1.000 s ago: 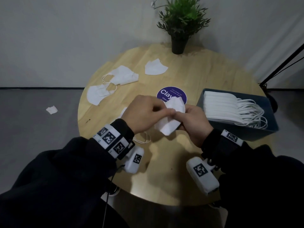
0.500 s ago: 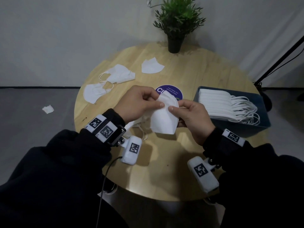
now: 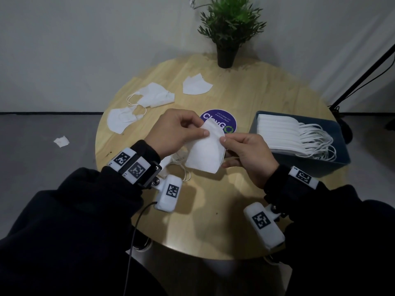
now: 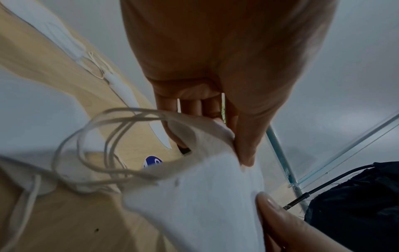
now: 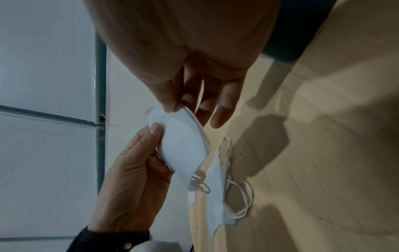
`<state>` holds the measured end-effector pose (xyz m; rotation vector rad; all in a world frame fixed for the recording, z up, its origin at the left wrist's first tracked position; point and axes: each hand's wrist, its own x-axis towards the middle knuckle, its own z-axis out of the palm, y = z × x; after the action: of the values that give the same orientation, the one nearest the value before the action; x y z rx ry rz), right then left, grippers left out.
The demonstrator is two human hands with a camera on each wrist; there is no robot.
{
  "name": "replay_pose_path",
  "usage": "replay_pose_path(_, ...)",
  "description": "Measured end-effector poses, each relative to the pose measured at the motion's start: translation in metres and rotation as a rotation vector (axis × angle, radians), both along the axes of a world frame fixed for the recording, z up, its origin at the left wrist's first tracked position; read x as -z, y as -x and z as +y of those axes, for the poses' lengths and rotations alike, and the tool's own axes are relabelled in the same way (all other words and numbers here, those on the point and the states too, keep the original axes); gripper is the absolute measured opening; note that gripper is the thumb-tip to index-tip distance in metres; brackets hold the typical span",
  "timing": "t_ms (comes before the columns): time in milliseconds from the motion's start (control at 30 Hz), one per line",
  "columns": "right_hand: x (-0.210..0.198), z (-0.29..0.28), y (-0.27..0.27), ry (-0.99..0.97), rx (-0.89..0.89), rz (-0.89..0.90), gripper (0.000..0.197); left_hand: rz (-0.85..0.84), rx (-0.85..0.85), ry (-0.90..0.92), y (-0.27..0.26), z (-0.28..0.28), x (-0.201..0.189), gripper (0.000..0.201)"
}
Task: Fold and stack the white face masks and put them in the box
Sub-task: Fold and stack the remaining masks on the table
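Observation:
A folded white face mask (image 3: pixel 206 152) hangs above the round wooden table (image 3: pixel 213 221), held between both hands. My left hand (image 3: pixel 179 133) pinches its upper left edge, thumb on top. My right hand (image 3: pixel 245 154) pinches the upper right edge. In the left wrist view the mask (image 4: pixel 207 196) fills the middle, its ear loops (image 4: pixel 97 145) dangling left. In the right wrist view the mask (image 5: pixel 183 145) is pinched from both sides. The dark blue box (image 3: pixel 333 165) at the right holds a stack of folded masks (image 3: pixel 280 135).
Three loose masks lie at the back left: one (image 3: pixel 158 96), one (image 3: pixel 120 121), one (image 3: pixel 196 84). Another mask (image 5: pixel 218 191) lies on the table under the hands. A potted plant (image 3: pixel 228 28) stands at the far edge. A purple round sticker (image 3: pixel 222 122) marks the centre.
Both hands have lifted the mask and turned it upright, so it hangs flat between the pinching fingers instead of being bunched low over the table.

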<state>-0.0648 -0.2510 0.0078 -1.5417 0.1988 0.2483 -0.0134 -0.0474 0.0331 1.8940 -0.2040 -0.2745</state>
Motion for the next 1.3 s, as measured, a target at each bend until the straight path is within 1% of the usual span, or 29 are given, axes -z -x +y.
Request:
replay_pose_path(133, -0.002, 0.002, 0.001, -0.024, 0.016, 0.028, 0.019, 0.001, -0.017, -0.016, -0.001, 0.0, 0.002, 0.018)
replay_pose_path(267, -0.002, 0.002, 0.001, -0.041, 0.026, 0.014, 0.02, -0.005, -0.016, -0.033, -0.002, 0.001, 0.002, 0.019)
replay_pose_path(633, 0.001, -0.003, 0.0, -0.003, 0.039, 0.065, 0.012, 0.03, -0.004, -0.135, -0.005, 0.003, 0.009, 0.016)
replay_pose_path(700, 0.0, -0.004, 0.001, 0.004, 0.043, 0.076, 0.012, 0.05, 0.014, -0.163, -0.004, 0.002, 0.011, 0.019)
replay_pose_path(767, -0.001, -0.005, 0.002, 0.005, 0.045, 0.081, 0.012, 0.081, 0.079, -0.218, -0.004, 0.003, 0.012, 0.026)
replay_pose_path(800, -0.001, -0.006, 0.002, 0.008, 0.046, 0.082, 0.012, 0.104, 0.142, -0.265, -0.004, 0.004, 0.012, 0.029)
replay_pose_path(900, 0.001, -0.01, 0.007, 0.034, 0.038, 0.086, 0.012, 0.17, 0.328, -0.484, -0.002, 0.007, 0.013, 0.042)
replay_pose_path(933, 0.002, -0.012, 0.008, 0.046, 0.032, 0.089, 0.011, 0.175, 0.347, -0.539, -0.001, 0.008, 0.014, 0.044)
replay_pose_path(967, 0.003, -0.014, 0.009, 0.054, 0.027, 0.091, 0.01, 0.178, 0.344, -0.556, 0.0, 0.009, 0.014, 0.042)
replay_pose_path(1133, 0.01, -0.02, 0.012, 0.137, 0.011, 0.086, 0.005, 0.221, 0.31, -0.441, 0.003, 0.014, 0.014, 0.008)
replay_pose_path(1167, 0.011, -0.021, 0.012, 0.156, 0.007, 0.089, 0.004, 0.231, 0.3, -0.425, 0.002, 0.016, 0.015, 0.007)
replay_pose_path(1300, 0.017, -0.026, 0.014, 0.183, -0.015, 0.136, 0.01, 0.265, 0.302, -0.428, 0.002, 0.017, 0.021, 0.028)
